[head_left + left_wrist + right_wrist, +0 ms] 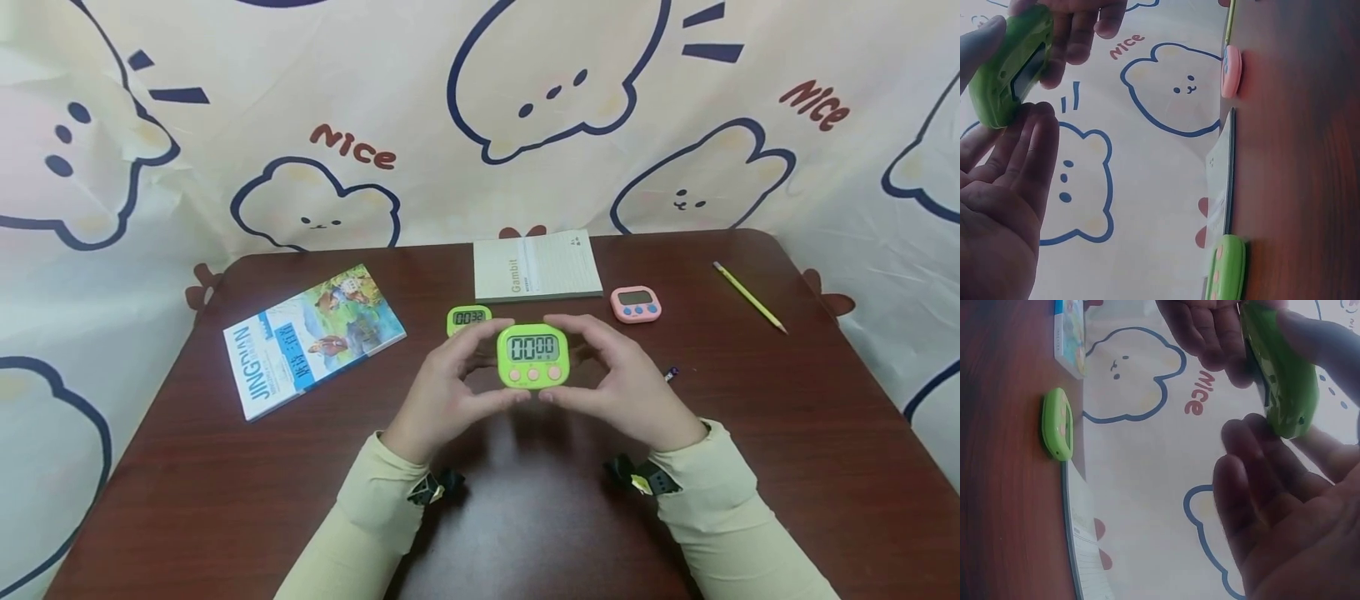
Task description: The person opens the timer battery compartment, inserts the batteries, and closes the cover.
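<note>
A green digital timer [533,357] is held up above the table, its display reading 00 00 over a row of pink buttons. My left hand [452,385] grips its left side between thumb and fingers, and my right hand [626,385] grips the right side likewise. Both wrist views show the timer's green casing [1007,69] edge-on, pinched at its rim by fingertips of both hands. Behind the left fingers a second green timer [468,317] stands on the table, partly covered, showing 00 32. Further right is a pink timer [636,305] with blue buttons.
An illustrated book [315,342] lies at the left of the brown table [187,500]. A pale notebook [537,267] lies at the back edge, a yellow pencil [750,297] at the far right. A small dark pen-like tip [671,374] shows beside the right hand.
</note>
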The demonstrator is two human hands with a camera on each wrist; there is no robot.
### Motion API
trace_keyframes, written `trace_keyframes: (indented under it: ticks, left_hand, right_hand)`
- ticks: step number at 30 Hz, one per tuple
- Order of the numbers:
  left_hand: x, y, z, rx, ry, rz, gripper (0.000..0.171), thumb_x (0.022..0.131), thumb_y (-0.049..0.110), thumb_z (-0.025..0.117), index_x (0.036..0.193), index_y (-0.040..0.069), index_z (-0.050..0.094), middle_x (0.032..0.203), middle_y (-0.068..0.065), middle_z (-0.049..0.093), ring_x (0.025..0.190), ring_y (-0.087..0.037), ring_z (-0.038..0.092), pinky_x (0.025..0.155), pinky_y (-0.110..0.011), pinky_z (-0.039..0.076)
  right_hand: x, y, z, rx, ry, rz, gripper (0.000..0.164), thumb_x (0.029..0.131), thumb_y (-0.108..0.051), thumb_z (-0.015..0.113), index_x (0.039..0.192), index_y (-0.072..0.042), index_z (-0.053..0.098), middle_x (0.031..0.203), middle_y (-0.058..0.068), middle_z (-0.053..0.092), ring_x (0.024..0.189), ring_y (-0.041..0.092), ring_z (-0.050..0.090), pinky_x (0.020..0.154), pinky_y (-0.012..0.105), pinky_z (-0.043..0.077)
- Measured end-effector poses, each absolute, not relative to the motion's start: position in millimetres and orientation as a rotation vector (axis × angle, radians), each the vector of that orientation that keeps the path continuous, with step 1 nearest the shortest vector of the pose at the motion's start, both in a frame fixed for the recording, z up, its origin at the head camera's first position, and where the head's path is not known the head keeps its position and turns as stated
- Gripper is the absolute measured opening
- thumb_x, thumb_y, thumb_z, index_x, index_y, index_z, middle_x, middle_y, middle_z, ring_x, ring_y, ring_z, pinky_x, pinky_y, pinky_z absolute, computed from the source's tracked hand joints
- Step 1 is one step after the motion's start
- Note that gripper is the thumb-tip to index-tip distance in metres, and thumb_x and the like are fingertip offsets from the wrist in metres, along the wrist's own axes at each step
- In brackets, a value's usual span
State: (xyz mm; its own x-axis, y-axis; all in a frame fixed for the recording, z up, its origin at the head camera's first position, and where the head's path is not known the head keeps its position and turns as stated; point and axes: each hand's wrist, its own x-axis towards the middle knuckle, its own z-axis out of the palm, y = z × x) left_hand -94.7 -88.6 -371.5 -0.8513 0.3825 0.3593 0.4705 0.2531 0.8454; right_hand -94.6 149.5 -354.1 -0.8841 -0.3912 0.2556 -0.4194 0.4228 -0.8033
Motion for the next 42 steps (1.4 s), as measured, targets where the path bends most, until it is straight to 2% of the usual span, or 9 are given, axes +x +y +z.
trace_keyframes:
  ticks: [6,13,16,23,29,35,42]
  left_hand:
    - [-96.5,-86.3,-375.9,-0.815,-2.443,-1.667,0.076,0.078,0.019,0.089,0.144,0.016,0.052,0.130,0.002,0.060,0.113,-0.012,0.061,0.094,-0.030,0.055]
    - [-103.8,-79.3,-383.4,-0.758,-2.454,-1.581,0.075,0.079,0.018,0.088,0.145,0.012,0.053,0.130,-0.001,0.057,0.116,-0.013,0.058,0.095,-0.027,0.053]
    - [-109.0,-73.8,-387.0,-0.686,-2.503,-1.516,0.074,0.080,0.021,0.087,0.146,0.012,0.053,0.131,-0.001,0.057,0.116,-0.015,0.058,0.095,-0.029,0.054]
    - [-131.2,-64.0,-390.0,-0.545,-2.679,-1.401,0.073,0.081,0.027,0.087,0.145,0.012,0.055,0.135,-0.003,0.061,0.119,-0.023,0.060,0.099,-0.041,0.052]
    - [-150.2,-52.8,-400.4,-0.425,-2.777,-1.430,0.071,0.085,0.026,0.083,0.148,0.015,0.051,0.144,-0.003,0.056,0.126,-0.021,0.057,0.103,-0.037,0.049]
    - [-164.4,-29.9,-415.7,-0.240,-2.831,-1.477,0.070,0.093,0.021,0.075,0.153,0.010,0.041,0.153,-0.009,0.046,0.141,-0.024,0.043,0.115,-0.040,0.036]
    - [-175.2,-13.1,-429.1,-0.019,-2.768,-1.629,0.070,0.096,0.015,0.069,0.156,0.009,0.034,0.157,-0.010,0.040,0.144,-0.024,0.037,0.118,-0.040,0.032]
  right_hand:
    - [-94.9,150.5,-357.7,0.693,-2.664,1.471,0.074,0.076,-0.017,0.090,0.141,-0.016,0.056,0.121,-0.004,0.063,0.094,0.016,0.061,0.066,0.030,0.056]
    - [-101.7,152.5,-363.7,0.620,-2.671,1.508,0.075,0.075,-0.012,0.089,0.142,-0.011,0.054,0.124,0.001,0.064,0.092,0.017,0.065,0.069,0.030,0.058]
    - [-109.8,155.0,-366.9,0.586,-2.696,1.524,0.075,0.076,-0.011,0.089,0.142,-0.010,0.054,0.121,0.003,0.066,0.091,0.017,0.067,0.074,0.031,0.059]
    - [-134.8,160.2,-377.2,0.569,-2.751,1.461,0.072,0.076,-0.013,0.089,0.139,-0.007,0.055,0.113,0.006,0.069,0.094,0.019,0.069,0.082,0.036,0.057]
    - [-155.8,160.3,-387.7,0.482,-2.849,1.380,0.070,0.080,-0.015,0.087,0.141,-0.007,0.053,0.112,0.008,0.069,0.094,0.022,0.067,0.081,0.038,0.055]
    - [-174.6,157.8,-396.9,0.302,-2.967,1.345,0.075,0.084,-0.018,0.083,0.148,-0.006,0.047,0.123,0.013,0.066,0.100,0.024,0.067,0.087,0.040,0.055]
    - [-193.3,152.1,-408.6,0.228,-2.974,1.432,0.080,0.085,-0.013,0.082,0.151,-0.004,0.039,0.140,0.017,0.058,0.117,0.030,0.063,0.098,0.044,0.052]
